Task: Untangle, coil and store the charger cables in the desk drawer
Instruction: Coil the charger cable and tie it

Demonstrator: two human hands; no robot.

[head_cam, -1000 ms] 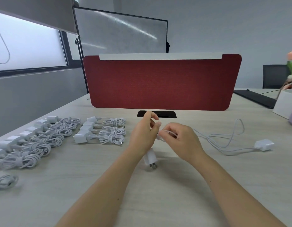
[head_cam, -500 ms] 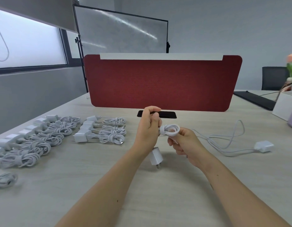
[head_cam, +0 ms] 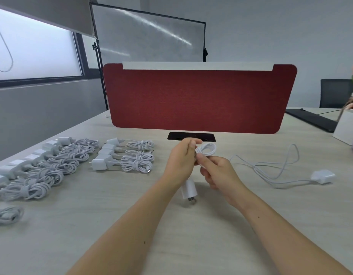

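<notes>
While gripping coil (head_cam: 207,149) in left hand (head_cam: 181,161), pinching its strand with right hand (head_cam: 219,173); risks springing loose through slackened fingers; dragged down by hanging plug (head_cam: 188,189).

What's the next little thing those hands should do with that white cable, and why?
Probably wind the free end round the middle of the coil. The left hand and right hand hold it between them, its plug dangling below, and the finished bundles at left look cinched that way.
</notes>
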